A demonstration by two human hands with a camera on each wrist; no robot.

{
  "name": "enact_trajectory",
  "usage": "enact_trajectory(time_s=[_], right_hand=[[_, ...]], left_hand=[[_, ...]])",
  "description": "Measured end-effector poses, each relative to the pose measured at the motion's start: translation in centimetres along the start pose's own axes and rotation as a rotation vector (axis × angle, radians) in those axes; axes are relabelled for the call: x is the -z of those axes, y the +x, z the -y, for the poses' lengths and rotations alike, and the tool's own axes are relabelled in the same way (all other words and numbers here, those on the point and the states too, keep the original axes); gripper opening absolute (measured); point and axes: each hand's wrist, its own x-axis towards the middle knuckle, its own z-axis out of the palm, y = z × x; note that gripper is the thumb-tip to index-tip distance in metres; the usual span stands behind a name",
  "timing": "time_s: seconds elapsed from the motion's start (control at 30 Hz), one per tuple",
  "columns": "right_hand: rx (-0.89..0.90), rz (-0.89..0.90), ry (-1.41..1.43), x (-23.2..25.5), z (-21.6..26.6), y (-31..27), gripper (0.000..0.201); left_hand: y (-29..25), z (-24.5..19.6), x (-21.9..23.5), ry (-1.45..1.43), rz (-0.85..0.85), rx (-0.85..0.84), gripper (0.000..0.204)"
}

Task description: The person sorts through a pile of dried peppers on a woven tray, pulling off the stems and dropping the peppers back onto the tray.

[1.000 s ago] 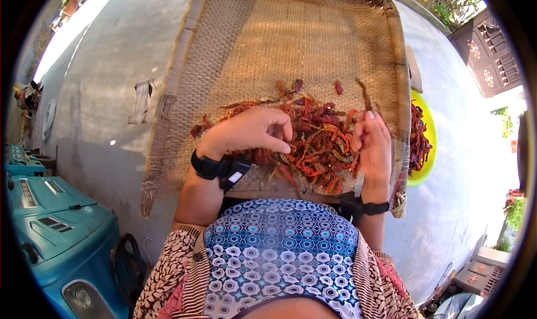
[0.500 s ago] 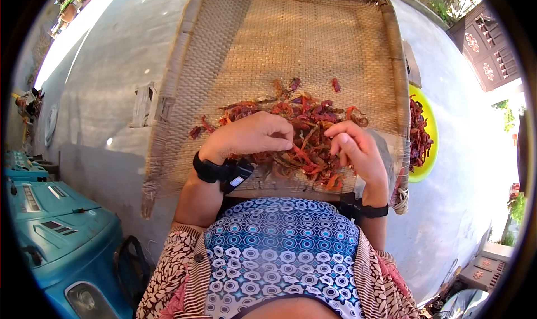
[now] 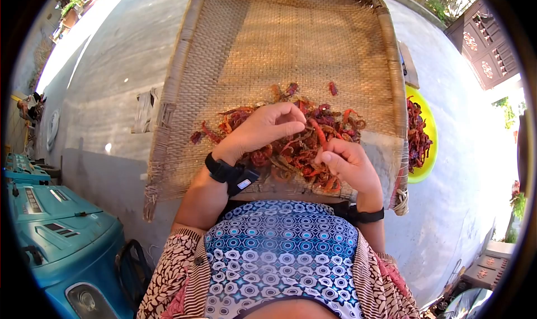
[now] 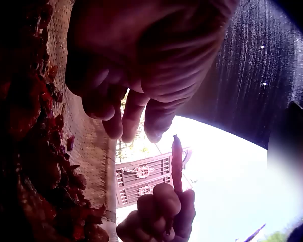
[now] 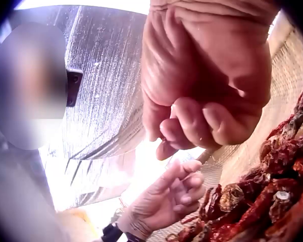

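Dried red chilies (image 3: 305, 159) lie heaped on a woven tray (image 3: 296, 45). Between thumb and fingers, the right hand (image 3: 352, 165) pinches one red chili (image 3: 318, 133), which points up and away from the body. Just left of it, above the heap, the left hand (image 3: 263, 130) has its fingers loosely bent, with a gap between thumb and index and nothing seen in them. In the left wrist view the chili (image 4: 177, 164) stands up from the right hand (image 4: 159, 214), below the fingers of the left hand (image 4: 146, 60). The right wrist view shows the right hand's (image 5: 207, 85) fingers curled.
A yellow-green basin (image 3: 428, 157) of red chilies stands beside the tray's right edge. Two loose chili pieces (image 3: 333, 88) lie beyond the heap. Teal machinery (image 3: 67, 229) is at the lower left, on the grey floor (image 3: 100, 129).
A long dark chili is gone from the right hand, which has moved left over the heap and now pinches a red one. The left hand has shifted slightly up and right.
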Motion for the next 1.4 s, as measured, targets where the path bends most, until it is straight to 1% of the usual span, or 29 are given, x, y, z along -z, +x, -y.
enact_trajectory(time_s=[0.07,0.1,0.13,0.2,0.23,0.33,0.43,0.53,0.63,0.67,0.77,0.83,0.93,1.0,1.03,1.1,1.13,1.2,1.27,1.3,1.33,1.4], right_hand=[[-0.029,-0.135,0.127,1.6,0.2,-0.2,0.025],[0.024,-0.256,0.254,2.5,-0.4,-0.1,0.026],[0.078,-0.377,0.380,3.6,-1.3,0.2,0.029],[0.215,-0.517,0.741,6.8,-2.6,0.5,0.030],[0.284,-0.585,0.921,7.6,-2.7,0.5,0.031],[0.235,-0.556,1.142,8.3,-2.4,0.1,0.035],[0.135,-0.516,0.629,5.5,-2.7,0.4,0.035],[0.007,-0.217,0.154,2.8,-1.5,0.8,0.033],[0.044,-0.147,-0.061,0.6,-1.2,1.5,0.027],[0.064,-0.123,-0.164,0.3,-1.2,1.6,0.026],[0.030,-0.141,-0.170,0.2,-1.7,1.6,0.025],[-0.019,-0.128,-0.101,0.3,-1.1,1.3,0.027],[-0.061,-0.104,-0.049,0.5,-0.8,1.1,0.030],[-0.076,-0.108,-0.003,1.0,-0.8,0.8,0.033],[-0.041,-0.188,0.054,1.4,-0.8,0.6,0.034],[0.033,-0.348,0.172,2.7,-0.9,0.1,0.036],[0.125,-0.385,0.342,3.8,-1.5,0.0,0.036],[0.308,-0.457,0.682,6.5,-3.5,0.0,0.039],[0.383,-0.448,0.963,8.5,-4.5,-0.2,0.039],[0.421,-0.440,1.104,8.8,-4.2,-0.3,0.039],[0.394,-0.438,1.113,8.6,-4.0,-0.4,0.037],[0.316,-0.509,0.816,6.9,-3.4,-0.1,0.035]], left_hand=[[-0.2,-0.9,0.0,0.464,0.035,0.015,0.027],[-0.4,-1.4,-0.1,0.695,0.053,0.024,0.029],[-0.6,-0.9,-0.4,0.780,0.010,0.031,0.033],[-0.7,-0.9,-0.3,0.859,0.028,0.099,0.029],[-0.7,-1.0,-0.3,0.898,0.038,0.133,0.027],[-0.5,0.0,0.2,0.782,0.040,0.052,0.020],[-0.4,0.4,0.5,0.664,0.020,-0.013,0.013],[-0.2,0.1,0.5,0.522,0.021,-0.050,0.011],[-0.2,0.1,0.7,0.504,0.053,-0.080,0.012],[-0.2,0.0,0.7,0.451,0.051,-0.074,0.012],[-0.2,0.1,0.8,0.289,0.048,-0.049,0.012],[-0.1,0.6,0.9,0.196,0.052,-0.030,0.012],[-0.1,0.4,0.4,0.229,-0.009,-0.074,0.012],[-0.1,0.4,0.6,0.205,-0.031,-0.013,0.013],[-0.3,0.3,0.7,0.193,-0.045,0.017,0.013],[-0.6,-1.0,1.1,0.369,0.040,0.106,0.016],[-0.8,-1.4,1.2,0.457,0.084,0.149,0.018],[-1.1,-1.2,1.5,0.658,0.144,0.090,0.018],[-1.3,-0.9,1.5,0.809,0.190,0.053,0.017],[-1.4,-0.7,1.4,0.861,0.203,0.047,0.017],[-1.5,-0.5,1.4,0.914,0.216,0.041,0.016],[-1.4,-0.3,1.5,0.843,0.191,-0.016,0.015]])
